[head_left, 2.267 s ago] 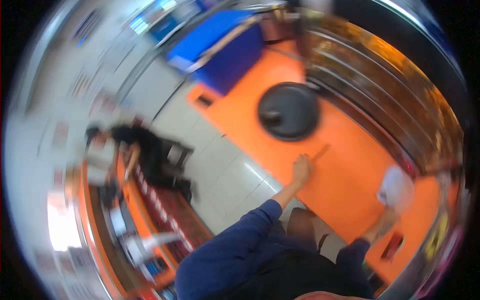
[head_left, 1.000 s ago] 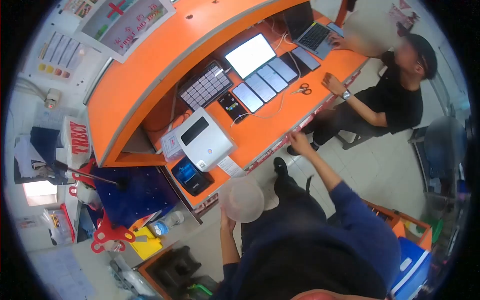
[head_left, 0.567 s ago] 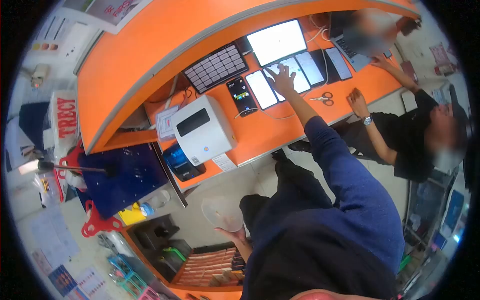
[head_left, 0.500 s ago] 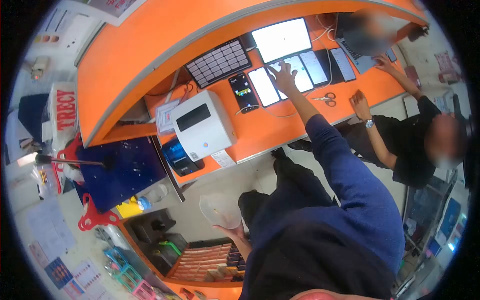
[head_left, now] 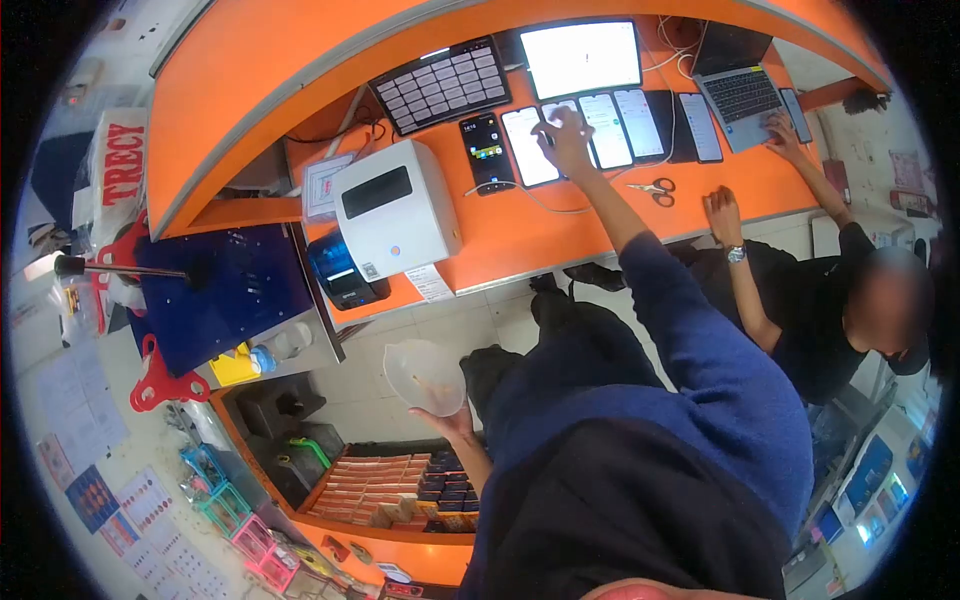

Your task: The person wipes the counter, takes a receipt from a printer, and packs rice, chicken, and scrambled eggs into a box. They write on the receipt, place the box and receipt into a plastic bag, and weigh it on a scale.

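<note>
My left hand [head_left: 452, 424] holds a translucent plastic bowl [head_left: 424, 376] from beneath, out over the floor, with a small strip visible inside it. On the orange counter, my right hand [head_left: 568, 143] hovers with bent, parted fingers over a row of phones. It overlaps one lit phone [head_left: 588, 152] in this view. Beside that hand are a phone with a white screen [head_left: 528, 148] on the left and another lit phone [head_left: 607, 132] on the right. Further left lies a phone with a dark screen [head_left: 486, 153].
A white label printer [head_left: 398, 205] stands at the counter's left end. Behind the phones are a dark tablet [head_left: 442, 86] and a bright-screened tablet [head_left: 582, 62]. Scissors [head_left: 656, 190] lie near the front edge. At right, a co-worker [head_left: 790, 300] has one hand by a laptop [head_left: 742, 105].
My right hand has lifted from the phone screens and its fingers have drawn in. The view has shifted, and the co-worker's head has moved away from the laptop, uncovering it.
</note>
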Motion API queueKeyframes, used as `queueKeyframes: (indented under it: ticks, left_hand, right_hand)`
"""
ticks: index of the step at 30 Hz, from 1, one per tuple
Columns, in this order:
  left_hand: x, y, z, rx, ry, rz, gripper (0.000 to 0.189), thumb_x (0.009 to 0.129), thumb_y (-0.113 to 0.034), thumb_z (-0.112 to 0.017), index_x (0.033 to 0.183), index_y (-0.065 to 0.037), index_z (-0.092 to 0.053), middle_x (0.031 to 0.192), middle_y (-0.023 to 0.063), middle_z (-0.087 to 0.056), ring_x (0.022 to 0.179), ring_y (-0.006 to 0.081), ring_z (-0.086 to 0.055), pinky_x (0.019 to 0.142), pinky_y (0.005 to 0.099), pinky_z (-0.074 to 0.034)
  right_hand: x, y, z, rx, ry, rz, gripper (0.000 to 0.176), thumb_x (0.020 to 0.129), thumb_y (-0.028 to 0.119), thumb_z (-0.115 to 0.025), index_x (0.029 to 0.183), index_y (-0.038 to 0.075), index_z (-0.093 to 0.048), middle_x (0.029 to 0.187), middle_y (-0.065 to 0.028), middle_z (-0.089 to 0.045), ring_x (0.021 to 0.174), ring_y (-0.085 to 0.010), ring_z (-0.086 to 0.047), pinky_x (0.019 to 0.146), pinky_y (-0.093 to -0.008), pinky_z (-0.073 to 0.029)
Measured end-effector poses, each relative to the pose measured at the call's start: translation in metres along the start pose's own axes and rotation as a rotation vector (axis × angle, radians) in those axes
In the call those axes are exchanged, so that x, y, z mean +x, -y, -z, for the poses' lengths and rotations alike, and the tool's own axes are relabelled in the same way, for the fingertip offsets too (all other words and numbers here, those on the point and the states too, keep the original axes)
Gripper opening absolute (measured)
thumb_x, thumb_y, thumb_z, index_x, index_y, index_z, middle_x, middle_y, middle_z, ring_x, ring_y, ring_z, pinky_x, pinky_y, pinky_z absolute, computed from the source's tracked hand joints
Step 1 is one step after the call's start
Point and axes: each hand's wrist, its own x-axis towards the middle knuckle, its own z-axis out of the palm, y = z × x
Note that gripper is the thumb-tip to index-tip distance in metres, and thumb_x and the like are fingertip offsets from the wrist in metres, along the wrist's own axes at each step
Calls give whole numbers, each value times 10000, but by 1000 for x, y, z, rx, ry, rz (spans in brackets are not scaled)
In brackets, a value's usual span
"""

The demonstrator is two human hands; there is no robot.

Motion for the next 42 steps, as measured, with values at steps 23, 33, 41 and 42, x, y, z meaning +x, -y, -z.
queueKeyframes:
  ticks: [23,33,41,42]
  left_hand:
    - [17,0,5,-176,-67,12,739,719,-697,-625,1242,-190,-503,1170,3,-547,1010,201,-519,745,377,-446]
    - [30,-15,65,-337,-59,11,784,753,-718,-564,1322,-197,-426,1262,1,-496,1092,213,-494,785,373,-463]
    - [1,-70,175,-497,-35,-141,797,755,-716,-559,1333,-185,-417,1261,16,-505,1084,209,-504,818,382,-466]
    - [-6,-81,190,-493,-48,-126,797,755,-716,-559,1333,-185,-417,1261,16,-505,1084,209,-504,818,382,-466]
  right_hand:
    - [-62,52,38,135,-255,-131,380,844,170,-575,1222,205,-574,1127,-115,-455,1086,-277,-407,882,-467,-285]
    - [-150,192,43,488,105,246,242,745,59,-590,984,80,-627,950,-100,-512,878,-261,-515,785,-384,-389]
    - [-180,311,-34,515,347,650,288,787,84,-584,1073,53,-588,972,-153,-524,852,-333,-559,744,-432,-468]
    - [-173,320,-62,482,283,573,280,799,88,-578,1076,48,-579,983,-168,-525,872,-355,-557,757,-447,-471]
